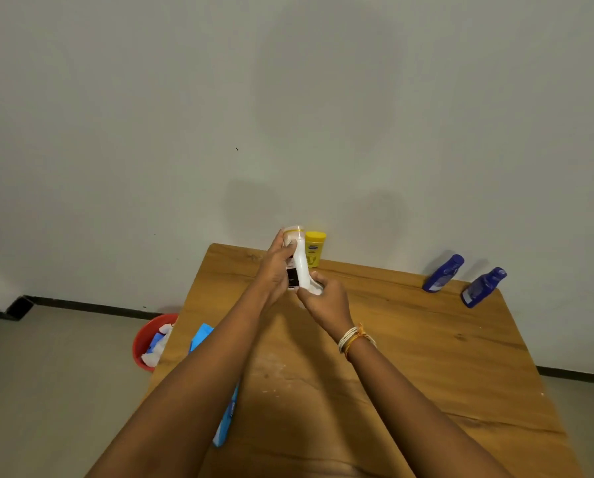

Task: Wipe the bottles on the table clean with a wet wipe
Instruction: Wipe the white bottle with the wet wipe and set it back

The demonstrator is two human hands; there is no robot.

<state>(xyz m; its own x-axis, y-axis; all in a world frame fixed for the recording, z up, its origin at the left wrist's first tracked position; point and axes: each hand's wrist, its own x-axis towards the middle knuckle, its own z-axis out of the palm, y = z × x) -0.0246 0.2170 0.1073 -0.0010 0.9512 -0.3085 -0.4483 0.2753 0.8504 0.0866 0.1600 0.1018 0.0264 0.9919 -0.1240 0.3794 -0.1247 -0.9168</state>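
Note:
My left hand (pixel 275 270) grips a white bottle (pixel 300 260) with a yellow ring near its top, held upright above the far part of the wooden table (pixel 409 357). My right hand (pixel 325 298) is closed around the bottle's lower end with a white wet wipe (pixel 315 288) bunched between palm and bottle. A yellow bottle (pixel 315 249) stands just behind, at the table's far edge. Two blue bottles (pixel 444 273) (pixel 483 287) stand at the far right corner.
A light-blue wipes pack (pixel 225 426) lies along the table's left edge, mostly under my left forearm. On the floor to the left stands a red bucket (pixel 144 339) with used wipes inside. A white wall rises right behind the table.

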